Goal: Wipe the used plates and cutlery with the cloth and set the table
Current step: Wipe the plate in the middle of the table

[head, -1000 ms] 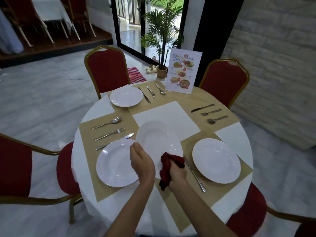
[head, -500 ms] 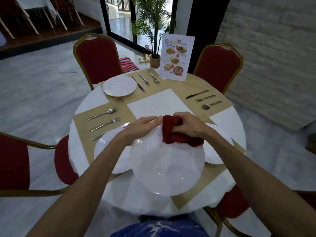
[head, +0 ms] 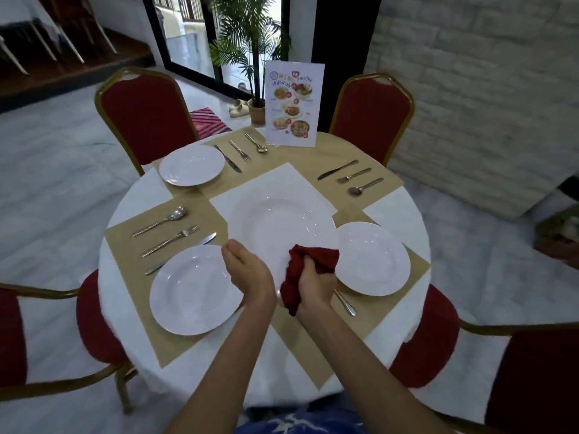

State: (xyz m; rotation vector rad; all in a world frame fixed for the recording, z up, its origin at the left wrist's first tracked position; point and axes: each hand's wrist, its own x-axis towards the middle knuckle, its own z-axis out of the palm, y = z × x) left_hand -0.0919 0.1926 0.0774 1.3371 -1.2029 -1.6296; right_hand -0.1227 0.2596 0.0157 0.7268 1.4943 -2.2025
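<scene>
A large white plate (head: pixel 282 223) is held above the middle of the round table (head: pixel 141 195), tilted away from me. My left hand (head: pixel 249 272) grips its near left rim. My right hand (head: pixel 315 281) is closed on a crumpled dark red cloth (head: pixel 305 264) pressed against the plate's near rim. Three more white plates rest on tan placemats: near left (head: pixel 194 291), right (head: pixel 372 258) and far left (head: pixel 191 165). Cutlery sets lie at the left (head: pixel 169 234), the far side (head: pixel 241 151) and the far right (head: pixel 352 177). A utensil handle (head: pixel 344 303) shows under my right wrist.
A standing menu card (head: pixel 293 103) is at the table's far edge. Red chairs with gold frames surround the table: far left (head: pixel 142 117), far right (head: pixel 372 115), near left (head: pixel 12 336), near right (head: pixel 532 380). A potted palm (head: pixel 255 51) stands by the glass door.
The plate has swung from tilted toward me, with both hands on its far rim, to tilted away, with both hands at its near rim. The cloth moved from far rim to near rim.
</scene>
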